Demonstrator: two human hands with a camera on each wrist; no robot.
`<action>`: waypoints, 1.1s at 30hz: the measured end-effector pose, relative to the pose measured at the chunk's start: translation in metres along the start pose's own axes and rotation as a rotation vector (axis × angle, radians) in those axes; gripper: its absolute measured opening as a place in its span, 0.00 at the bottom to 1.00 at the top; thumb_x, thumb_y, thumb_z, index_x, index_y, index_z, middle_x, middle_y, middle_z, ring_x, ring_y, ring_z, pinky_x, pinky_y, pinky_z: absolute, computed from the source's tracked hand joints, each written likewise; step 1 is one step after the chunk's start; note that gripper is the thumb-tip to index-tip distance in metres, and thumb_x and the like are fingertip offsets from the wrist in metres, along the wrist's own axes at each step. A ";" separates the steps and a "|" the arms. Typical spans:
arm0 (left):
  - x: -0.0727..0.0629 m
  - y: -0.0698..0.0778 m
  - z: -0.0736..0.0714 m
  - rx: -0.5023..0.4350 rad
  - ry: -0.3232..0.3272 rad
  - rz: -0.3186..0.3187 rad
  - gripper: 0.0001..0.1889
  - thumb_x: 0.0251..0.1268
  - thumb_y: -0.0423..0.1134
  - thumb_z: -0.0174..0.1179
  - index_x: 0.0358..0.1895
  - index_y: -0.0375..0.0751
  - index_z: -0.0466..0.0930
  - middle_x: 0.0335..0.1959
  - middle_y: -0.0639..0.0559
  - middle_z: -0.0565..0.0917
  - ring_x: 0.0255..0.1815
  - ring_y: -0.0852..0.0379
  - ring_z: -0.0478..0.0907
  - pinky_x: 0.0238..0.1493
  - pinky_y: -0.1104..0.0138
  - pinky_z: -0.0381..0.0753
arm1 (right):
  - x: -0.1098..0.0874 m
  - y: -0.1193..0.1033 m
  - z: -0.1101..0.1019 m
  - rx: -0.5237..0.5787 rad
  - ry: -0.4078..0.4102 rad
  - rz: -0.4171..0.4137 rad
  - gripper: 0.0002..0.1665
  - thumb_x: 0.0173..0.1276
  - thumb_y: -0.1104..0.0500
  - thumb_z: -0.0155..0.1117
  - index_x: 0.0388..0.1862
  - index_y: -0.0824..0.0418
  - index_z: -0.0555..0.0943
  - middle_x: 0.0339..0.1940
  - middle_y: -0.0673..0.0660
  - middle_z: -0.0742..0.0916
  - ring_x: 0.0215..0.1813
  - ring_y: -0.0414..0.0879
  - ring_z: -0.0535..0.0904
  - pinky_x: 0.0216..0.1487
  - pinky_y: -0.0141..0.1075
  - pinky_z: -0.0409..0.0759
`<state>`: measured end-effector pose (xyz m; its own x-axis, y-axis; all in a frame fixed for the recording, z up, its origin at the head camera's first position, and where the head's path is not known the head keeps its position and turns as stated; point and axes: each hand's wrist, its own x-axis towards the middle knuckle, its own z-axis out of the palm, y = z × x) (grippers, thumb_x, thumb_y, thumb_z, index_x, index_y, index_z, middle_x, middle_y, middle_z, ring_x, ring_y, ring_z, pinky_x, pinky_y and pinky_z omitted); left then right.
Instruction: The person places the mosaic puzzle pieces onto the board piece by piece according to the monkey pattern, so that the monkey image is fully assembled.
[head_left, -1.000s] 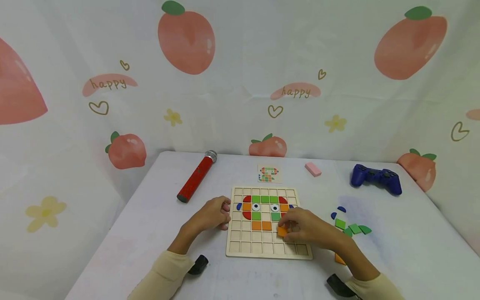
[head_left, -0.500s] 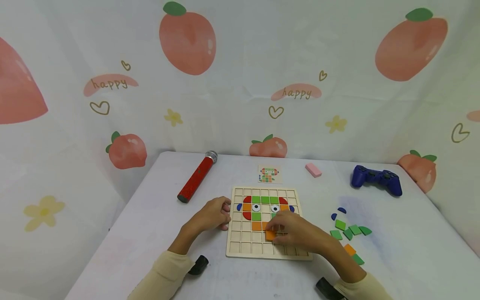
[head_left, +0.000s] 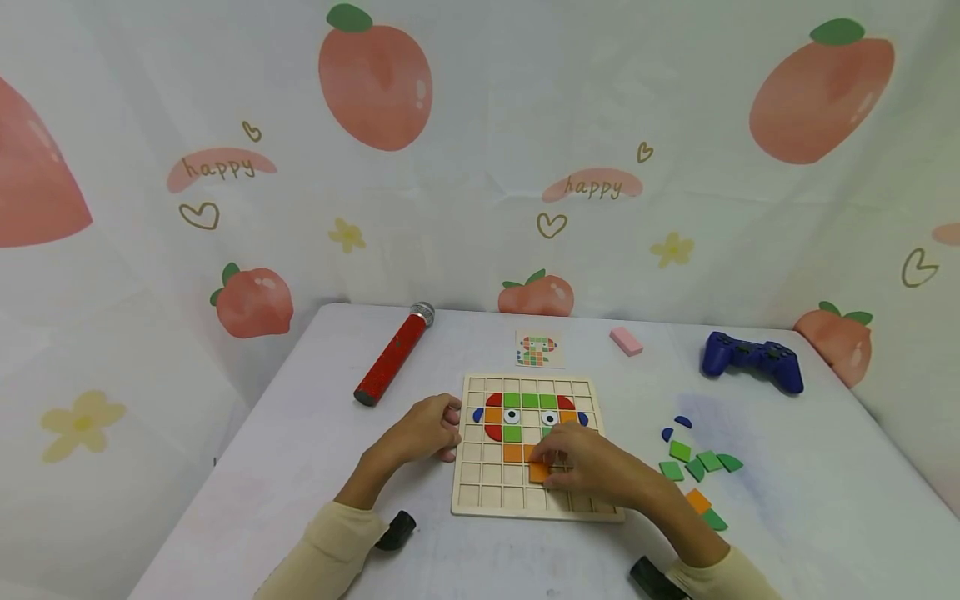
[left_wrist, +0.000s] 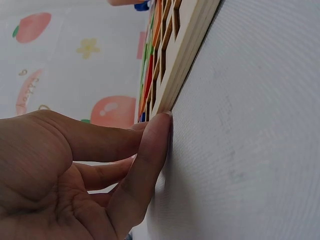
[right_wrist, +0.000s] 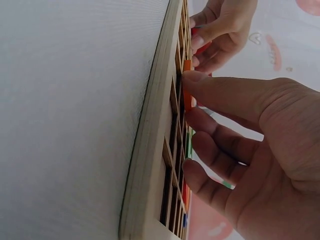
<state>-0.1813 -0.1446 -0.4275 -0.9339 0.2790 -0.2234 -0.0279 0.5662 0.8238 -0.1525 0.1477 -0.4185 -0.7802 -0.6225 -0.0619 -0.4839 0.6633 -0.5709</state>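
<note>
A white cloth (head_left: 450,242) printed with peaches fills the 12 o'clock side, behind a white-covered counter (head_left: 247,517). Near the counter's middle lies a gridded wooden board (head_left: 487,498); hours below are read from its centre in the head view. A red microphone (head_left: 392,358) lies at 10 o'clock, a dark blue game controller (head_left: 752,361) at 2. A small picture card (head_left: 537,350) sits just past the board at 12, and a pink block (head_left: 626,340) between 1 and 2. Around 3 o'clock, apart from the board, lie 6 loose green pieces (head_left: 708,461), 1 loose orange piece (head_left: 699,500) and 2 loose blue pieces (head_left: 667,434), near the right forearm.

Of the 2 hands, the right hand (head_left: 596,462) comes in from 4 o'clock and covers part of the grid and some of the coloured pieces (head_left: 512,434) set there. The left hand (head_left: 426,429), at 9 o'clock, holds the board's edge with bent fingers and thumb. The right hand pinches an orange tile (head_left: 538,473) between thumb and forefinger, its other fingers loosely bent. This tile is over the board, just on the 6 o'clock side of 2 orange squares (head_left: 513,452); whether it is seated in a cell I cannot tell.
</note>
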 end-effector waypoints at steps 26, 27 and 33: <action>0.000 -0.001 0.001 0.000 0.001 0.003 0.26 0.68 0.23 0.63 0.69 0.27 0.73 0.47 0.44 0.79 0.35 0.55 0.80 0.36 0.66 0.91 | 0.001 -0.001 0.002 0.018 0.007 -0.011 0.14 0.68 0.56 0.77 0.52 0.52 0.90 0.46 0.40 0.87 0.48 0.37 0.78 0.54 0.36 0.84; 0.000 -0.001 0.001 0.001 0.001 0.003 0.26 0.68 0.23 0.63 0.69 0.27 0.73 0.47 0.44 0.79 0.35 0.55 0.80 0.36 0.66 0.91 | 0.001 -0.001 0.002 0.028 0.005 -0.010 0.14 0.68 0.57 0.78 0.52 0.53 0.90 0.46 0.41 0.87 0.48 0.38 0.78 0.54 0.35 0.84; 0.002 -0.001 0.002 0.010 0.002 0.006 0.26 0.68 0.24 0.63 0.69 0.27 0.73 0.46 0.44 0.79 0.35 0.55 0.81 0.35 0.67 0.91 | 0.001 -0.001 0.000 0.073 -0.013 -0.011 0.15 0.68 0.58 0.77 0.53 0.54 0.89 0.47 0.42 0.89 0.48 0.37 0.80 0.55 0.34 0.85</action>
<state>-0.1826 -0.1436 -0.4299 -0.9349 0.2809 -0.2169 -0.0184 0.5720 0.8201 -0.1525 0.1469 -0.4182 -0.7697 -0.6351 -0.0653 -0.4617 0.6243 -0.6301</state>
